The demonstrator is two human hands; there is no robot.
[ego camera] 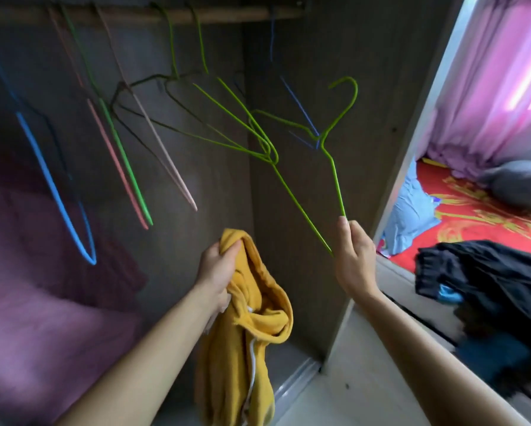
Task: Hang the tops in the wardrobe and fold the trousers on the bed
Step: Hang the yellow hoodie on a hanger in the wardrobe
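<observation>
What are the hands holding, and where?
Left hand grips the yellow top by its bunched upper edge; right hand pinches the green hanger at one end corner.

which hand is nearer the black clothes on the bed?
Right. The right hand, pinching the green hanger, is left of the black clothes; the left hand, gripping the yellow top, is farther left.
</observation>
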